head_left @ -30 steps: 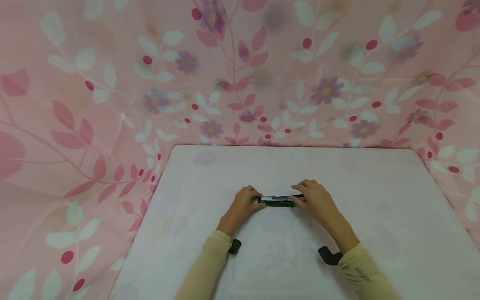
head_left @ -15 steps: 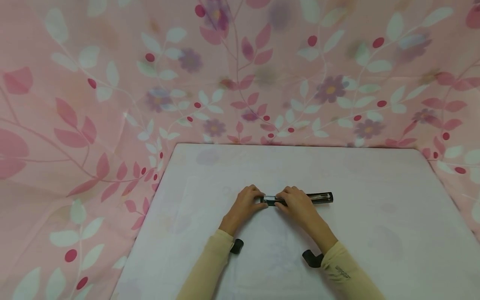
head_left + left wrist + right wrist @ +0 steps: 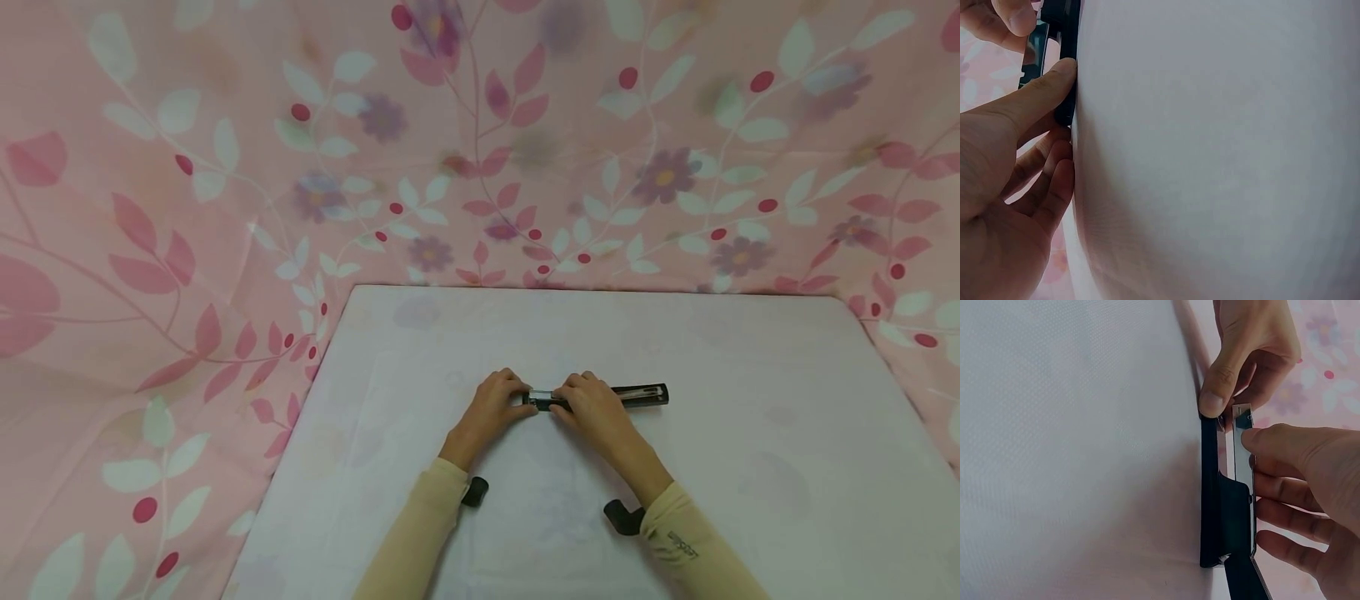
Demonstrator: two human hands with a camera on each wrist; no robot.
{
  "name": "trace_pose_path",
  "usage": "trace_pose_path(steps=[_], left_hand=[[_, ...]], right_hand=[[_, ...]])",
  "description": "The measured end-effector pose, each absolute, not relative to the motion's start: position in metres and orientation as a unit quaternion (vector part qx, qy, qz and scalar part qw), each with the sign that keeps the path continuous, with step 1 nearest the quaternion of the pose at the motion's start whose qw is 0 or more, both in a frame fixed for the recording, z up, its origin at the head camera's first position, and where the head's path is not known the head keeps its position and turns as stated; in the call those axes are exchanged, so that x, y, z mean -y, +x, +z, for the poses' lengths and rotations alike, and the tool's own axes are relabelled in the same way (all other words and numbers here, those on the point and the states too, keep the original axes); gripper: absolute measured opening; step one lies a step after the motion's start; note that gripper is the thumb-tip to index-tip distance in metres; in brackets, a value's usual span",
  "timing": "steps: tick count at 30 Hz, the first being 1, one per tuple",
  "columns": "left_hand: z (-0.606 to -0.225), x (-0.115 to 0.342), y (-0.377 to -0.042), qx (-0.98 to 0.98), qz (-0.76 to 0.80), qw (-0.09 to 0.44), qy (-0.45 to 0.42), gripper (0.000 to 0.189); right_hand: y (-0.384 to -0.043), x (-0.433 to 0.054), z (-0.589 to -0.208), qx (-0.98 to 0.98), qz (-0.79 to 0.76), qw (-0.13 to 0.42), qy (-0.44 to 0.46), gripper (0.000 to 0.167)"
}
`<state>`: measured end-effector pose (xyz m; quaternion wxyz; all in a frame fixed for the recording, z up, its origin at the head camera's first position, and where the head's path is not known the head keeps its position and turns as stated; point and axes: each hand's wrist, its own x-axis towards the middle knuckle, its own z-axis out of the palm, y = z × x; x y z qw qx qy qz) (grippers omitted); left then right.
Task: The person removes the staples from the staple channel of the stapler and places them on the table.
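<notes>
- At base (image 3: 1209, 506), left end: clamping it in left hand (image 3: 487, 407) between thumb and fingers.
- Pinching metal rail (image 3: 1242, 464) in right hand (image 3: 597, 407), apparently thumb on one side, fingers on the other.
- Holding stapler (image 3: 542, 398) crosswise on white tabletop (image 3: 750, 375), roughly central.
- Since a second ago: moved right hand inward, uncovering top arm (image 3: 645, 394), now stretched out right.
- Probably leaves rail exposed for handling, with base steadied.

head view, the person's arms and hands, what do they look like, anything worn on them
Left hand and right hand are bare, without gloves. Both arms wear long pale-yellow sleeves: left sleeve, right sleeve. Dark lettering, too small to read, marks the right one. A short black stub shows by the left cuff, a bent black piece by the right.
</notes>
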<state>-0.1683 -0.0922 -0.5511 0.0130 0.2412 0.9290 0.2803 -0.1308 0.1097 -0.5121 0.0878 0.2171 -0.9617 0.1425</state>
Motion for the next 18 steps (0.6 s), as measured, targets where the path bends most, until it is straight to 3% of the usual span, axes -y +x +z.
trace_pose_path(steps=[18], left_hand=[[-0.5504,0.0902,-0.1684,-0.929,0.283,0.011,0.239,0.036]], right_hand=[[-0.1288,-0.1010,-0.5153,0.962,0.223,0.065,0.145,0.022]])
